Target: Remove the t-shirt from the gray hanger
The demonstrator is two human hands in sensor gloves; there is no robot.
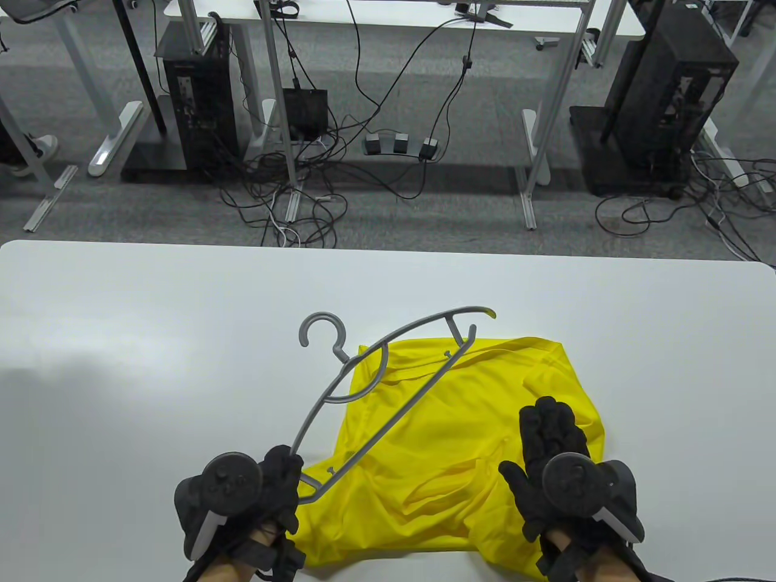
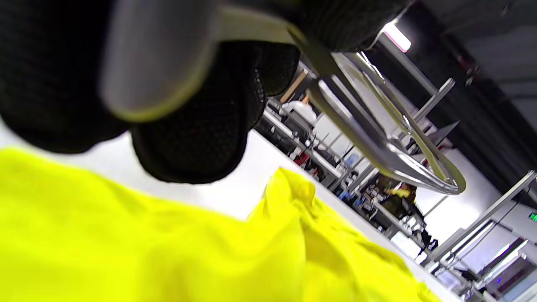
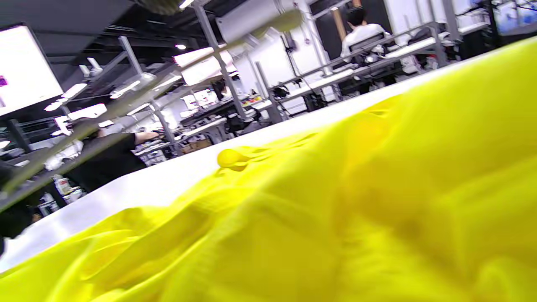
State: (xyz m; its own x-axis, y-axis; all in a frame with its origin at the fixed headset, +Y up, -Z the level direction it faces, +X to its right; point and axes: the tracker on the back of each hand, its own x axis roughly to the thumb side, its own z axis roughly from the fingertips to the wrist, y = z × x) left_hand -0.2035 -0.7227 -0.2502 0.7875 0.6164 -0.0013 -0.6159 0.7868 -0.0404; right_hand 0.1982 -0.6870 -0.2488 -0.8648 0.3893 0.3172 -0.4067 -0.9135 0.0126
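A yellow t-shirt (image 1: pixel 448 448) lies crumpled on the white table (image 1: pixel 151 315). The gray hanger (image 1: pixel 388 388) is free of the shirt and held tilted above it, hook toward the far left. My left hand (image 1: pixel 276 485) grips the hanger's near end. In the left wrist view the hanger (image 2: pixel 377 138) runs out from my gloved fingers (image 2: pixel 201 130) over the shirt (image 2: pixel 168 251). My right hand (image 1: pixel 555 451) rests flat, fingers spread, on the shirt's right side. The right wrist view shows the shirt (image 3: pixel 335 209) close up and the blurred hanger (image 3: pixel 105 113); the hand is not seen there.
The table's far edge (image 1: pixel 388 245) borders a floor with cables, desk legs and computer towers. Bare tabletop lies to the left, right and beyond the shirt.
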